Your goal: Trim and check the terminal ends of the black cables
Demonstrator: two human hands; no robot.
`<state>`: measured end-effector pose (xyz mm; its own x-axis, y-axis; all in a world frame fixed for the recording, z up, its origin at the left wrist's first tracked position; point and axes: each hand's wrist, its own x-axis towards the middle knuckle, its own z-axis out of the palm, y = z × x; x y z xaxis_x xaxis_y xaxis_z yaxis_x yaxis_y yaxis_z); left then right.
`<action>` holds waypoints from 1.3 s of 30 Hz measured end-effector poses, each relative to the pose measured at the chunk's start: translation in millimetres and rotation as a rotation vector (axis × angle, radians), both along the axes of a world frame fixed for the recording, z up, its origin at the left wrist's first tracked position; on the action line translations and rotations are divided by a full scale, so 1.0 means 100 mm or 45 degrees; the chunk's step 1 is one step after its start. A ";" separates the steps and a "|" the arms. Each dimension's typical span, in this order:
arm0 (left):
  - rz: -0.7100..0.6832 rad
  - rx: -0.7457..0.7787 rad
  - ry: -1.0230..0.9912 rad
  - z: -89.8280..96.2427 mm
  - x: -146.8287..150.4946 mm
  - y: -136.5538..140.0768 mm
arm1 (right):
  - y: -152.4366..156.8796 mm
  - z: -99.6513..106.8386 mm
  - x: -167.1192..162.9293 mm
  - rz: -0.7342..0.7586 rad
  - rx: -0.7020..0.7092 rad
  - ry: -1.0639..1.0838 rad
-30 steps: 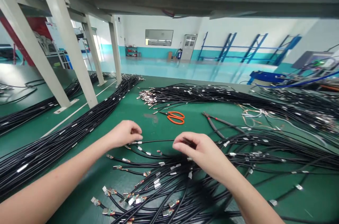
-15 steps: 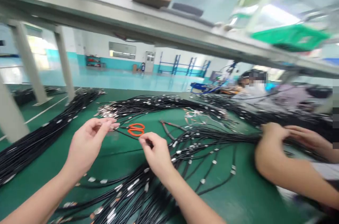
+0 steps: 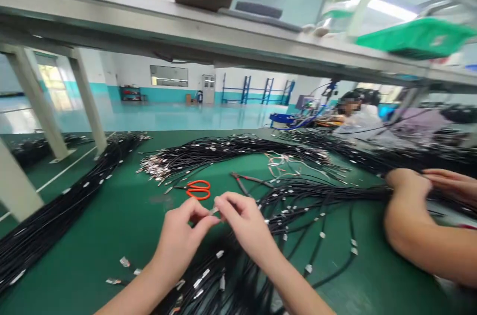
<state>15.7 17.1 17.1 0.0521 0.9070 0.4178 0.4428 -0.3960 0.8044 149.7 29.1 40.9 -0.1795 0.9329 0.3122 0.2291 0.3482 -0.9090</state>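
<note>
Cables (image 3: 309,191) spread in a loose black bundle, its long axis running from the bottom edge, which cuts it off, up and rightward to where a co-worker's arm (image 3: 421,235) covers it. Left hand (image 3: 182,233) and right hand (image 3: 246,220) meet above its left side, thumbs and forefingers pinching a small pale piece (image 3: 213,211) that slants slightly up to the right; fingers hide both its ends.
</note>
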 end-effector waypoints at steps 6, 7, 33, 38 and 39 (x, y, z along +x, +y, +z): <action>0.036 -0.113 -0.105 0.02 0.04 0.01 | 0.05 0.04 0.08 0.038 -0.053 -0.182; 0.012 -0.125 -0.138 0.02 0.03 0.01 | 0.06 0.04 0.08 0.014 -0.051 -0.204; 0.002 0.090 -0.165 -0.07 0.05 0.02 | 0.08 0.01 0.10 -0.119 0.039 -0.182; 0.060 0.033 -0.218 -0.01 0.03 0.02 | 0.07 -0.01 0.07 -0.044 0.189 -0.244; 0.024 0.003 -0.211 0.00 0.02 0.02 | 0.08 -0.02 0.07 -0.049 0.243 -0.281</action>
